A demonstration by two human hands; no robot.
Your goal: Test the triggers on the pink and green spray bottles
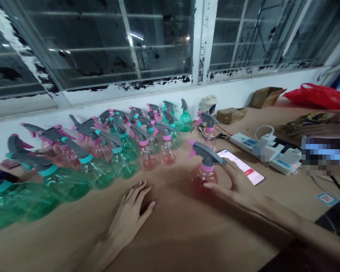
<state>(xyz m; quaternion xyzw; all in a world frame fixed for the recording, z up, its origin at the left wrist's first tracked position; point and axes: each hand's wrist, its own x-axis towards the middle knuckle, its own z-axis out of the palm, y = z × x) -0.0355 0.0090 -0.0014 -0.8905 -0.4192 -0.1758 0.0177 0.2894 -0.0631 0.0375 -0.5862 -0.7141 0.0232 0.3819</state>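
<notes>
My right hand (pixel 240 187) is closed round the side of a pink spray bottle (pixel 200 179) with a grey trigger head and pink collar. The bottle stands upright, at or just above the tabletop. My left hand (pixel 130 213) rests palm down on the brown tabletop (pixel 170 234), fingers stretched and holding nothing. Just beyond it are two pink spray bottles (pixel 169 153) and a green spray bottle (pixel 124 164). Several more green and pink spray bottles fill the left side. Behind the held bottle stands another pink spray bottle (pixel 209 136).
A lit phone (pixel 243 166) lies right of the held bottle, near a white power strip (pixel 260 151) with plugs and cables. Farther back are a paper cup (pixel 209 104), folded cardboard (pixel 231 115), a small carton (pixel 266 97) and a red plastic bag (pixel 314 97). A window wall borders the table.
</notes>
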